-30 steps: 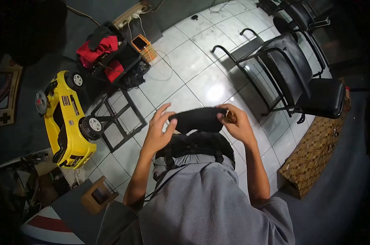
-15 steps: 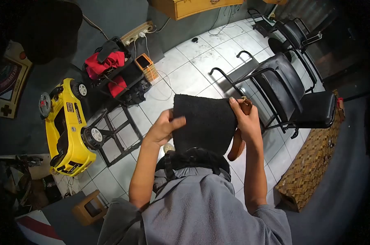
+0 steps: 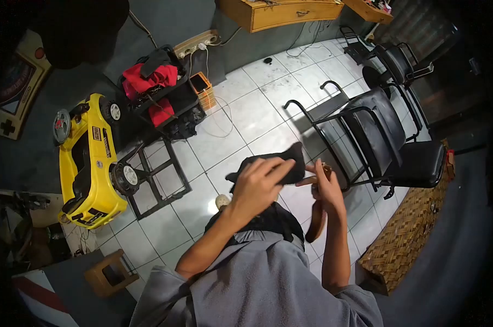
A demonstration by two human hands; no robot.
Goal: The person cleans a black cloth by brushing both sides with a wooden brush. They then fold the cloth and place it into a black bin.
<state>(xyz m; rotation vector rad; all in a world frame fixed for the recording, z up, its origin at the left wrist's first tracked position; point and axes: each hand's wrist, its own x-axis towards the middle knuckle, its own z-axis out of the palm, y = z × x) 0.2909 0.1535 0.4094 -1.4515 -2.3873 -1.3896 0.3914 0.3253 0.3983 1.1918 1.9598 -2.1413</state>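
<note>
A black cloth, now bunched up, hangs in front of my lap. My left hand lies over it from the near side, fingers bent across the fabric. To its right, my right hand grips a brown leather strap. One curled part of the strap shows above the fingers, and its rounded end dangles below the palm. The fingertips of my right hand point toward the cloth's right edge.
On the left stand a yellow toy car and a black metal frame. Black chairs are at the right, beside a woven panel. A dark rack with red cloths stands by the wall, near a wooden drawer.
The cloth was spread flat between both hands and is now bunched. My left hand has moved right and over it; my right hand has come off its corner, still with the strap.
</note>
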